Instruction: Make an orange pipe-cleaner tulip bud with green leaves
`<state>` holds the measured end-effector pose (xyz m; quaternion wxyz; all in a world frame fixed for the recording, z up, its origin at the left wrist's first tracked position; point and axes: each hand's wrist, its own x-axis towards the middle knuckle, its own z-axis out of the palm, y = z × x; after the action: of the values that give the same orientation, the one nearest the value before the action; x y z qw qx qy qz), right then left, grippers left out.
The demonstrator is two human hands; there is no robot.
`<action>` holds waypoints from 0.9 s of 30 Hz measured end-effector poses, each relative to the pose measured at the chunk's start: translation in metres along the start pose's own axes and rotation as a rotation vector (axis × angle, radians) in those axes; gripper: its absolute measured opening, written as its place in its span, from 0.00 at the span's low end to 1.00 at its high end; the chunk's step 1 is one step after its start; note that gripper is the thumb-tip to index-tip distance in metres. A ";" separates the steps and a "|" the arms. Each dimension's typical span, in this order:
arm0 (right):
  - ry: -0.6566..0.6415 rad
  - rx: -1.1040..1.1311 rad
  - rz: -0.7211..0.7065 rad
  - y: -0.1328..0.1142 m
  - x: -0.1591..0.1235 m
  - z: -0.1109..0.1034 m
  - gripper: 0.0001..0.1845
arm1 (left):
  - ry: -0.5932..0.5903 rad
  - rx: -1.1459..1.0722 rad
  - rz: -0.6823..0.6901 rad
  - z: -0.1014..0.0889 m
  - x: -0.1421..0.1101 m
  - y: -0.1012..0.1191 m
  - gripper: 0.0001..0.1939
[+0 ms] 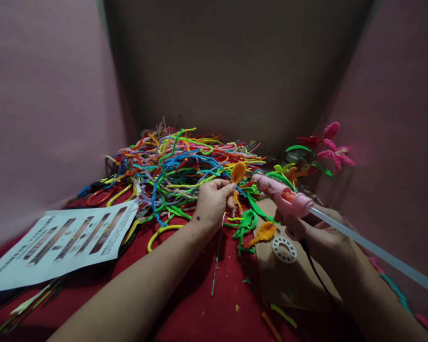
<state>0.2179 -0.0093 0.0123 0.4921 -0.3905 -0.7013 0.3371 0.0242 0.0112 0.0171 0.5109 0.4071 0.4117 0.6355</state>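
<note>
My left hand (214, 202) pinches an orange pipe-cleaner petal (238, 173) between thumb and fingertips, its loop held upright. A thin green stem (217, 268) hangs below this hand; whether it is gripped there I cannot tell. My right hand (316, 232) is wrapped round a pink hot glue gun (283, 195), nozzle pointing left toward the petal but apart from it. A long translucent glue stick (374, 256) sticks out of the gun's back. Below the gun lie another orange petal (266, 232) and a white ring with holes (284, 250). Green pipe-cleaner leaves (248, 222) lie between my hands.
A large heap of coloured pipe cleaners (185, 166) fills the back. Scissors with yellow handles (162, 232) and a printed sheet (67, 237) lie left. Pink pipe-cleaner flowers (335, 153) stand back right. Brown cardboard (288, 285) lies under the ring. A black cord (316, 270) trails from the gun.
</note>
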 end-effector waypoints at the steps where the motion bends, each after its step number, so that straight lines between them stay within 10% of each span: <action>1: 0.023 0.031 0.024 0.001 0.000 -0.001 0.10 | -0.004 -0.002 -0.001 0.000 0.001 -0.001 0.07; 8: 0.142 -0.019 0.145 0.010 -0.009 -0.038 0.25 | -0.021 -0.056 0.027 -0.004 0.007 -0.007 0.06; 15: 0.158 -0.608 0.192 0.060 -0.045 -0.101 0.28 | -0.046 -0.060 0.031 0.000 0.004 -0.007 0.07; 27: -0.066 -1.017 0.057 0.077 -0.042 -0.116 0.29 | -0.050 -0.051 0.028 -0.003 0.006 -0.007 0.07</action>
<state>0.3541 0.0003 -0.0380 0.2080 -0.5889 -0.7807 -0.0213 0.0230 0.0182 0.0099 0.5223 0.4154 0.3768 0.6424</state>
